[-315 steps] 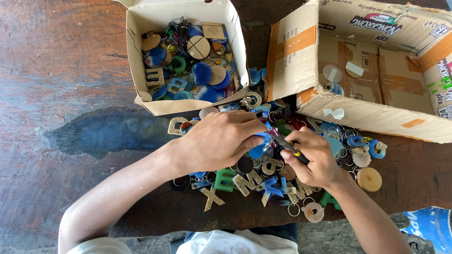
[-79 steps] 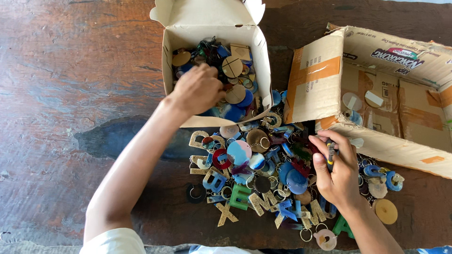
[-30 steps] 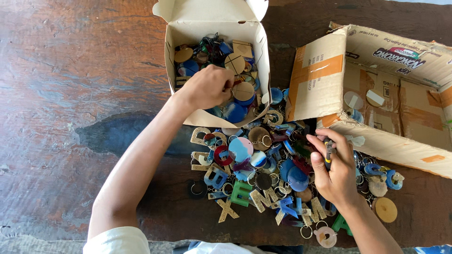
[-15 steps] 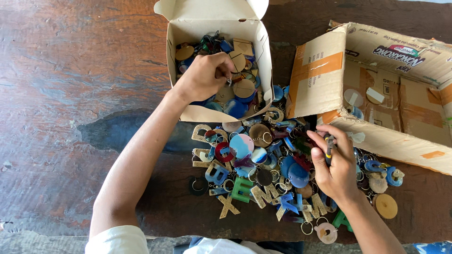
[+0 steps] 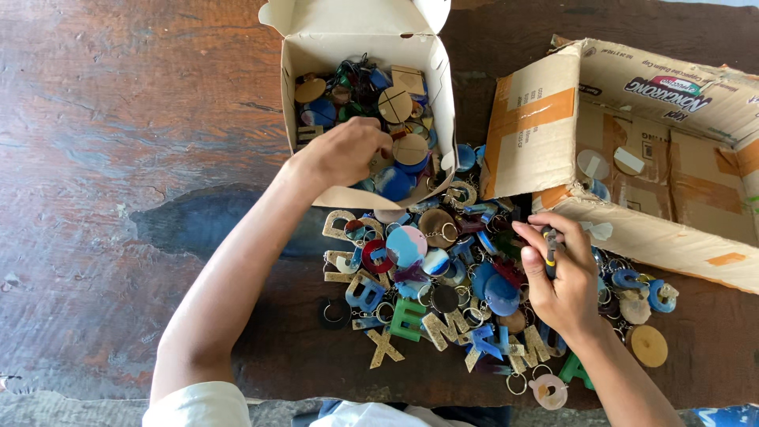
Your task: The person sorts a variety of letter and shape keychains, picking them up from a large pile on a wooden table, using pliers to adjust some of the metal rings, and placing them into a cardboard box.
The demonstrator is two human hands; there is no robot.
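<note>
My left hand [image 5: 348, 152] reaches into the small white box [image 5: 357, 32], fingers curled among the round and letter-shaped keychains [image 5: 395, 104] inside it; whether it grips one I cannot tell. My right hand [image 5: 563, 278] hovers over the loose pile of colourful letter and disc keychains [image 5: 431, 277] on the wooden table and is closed on a small dark tool with a yellow mark [image 5: 549, 249]. The pile lies between the two boxes and spreads toward me.
A larger brown cardboard box [image 5: 672, 150] lies open on its side at the right, with a few discs inside. The worn wooden table [image 5: 118, 158] stretches left. A blue object [image 5: 727, 415] shows at the bottom right corner.
My left hand has stayed at the white box, shifting slightly lower and left among its contents. My right hand has lifted a little over the pile, still gripping the tool.
</note>
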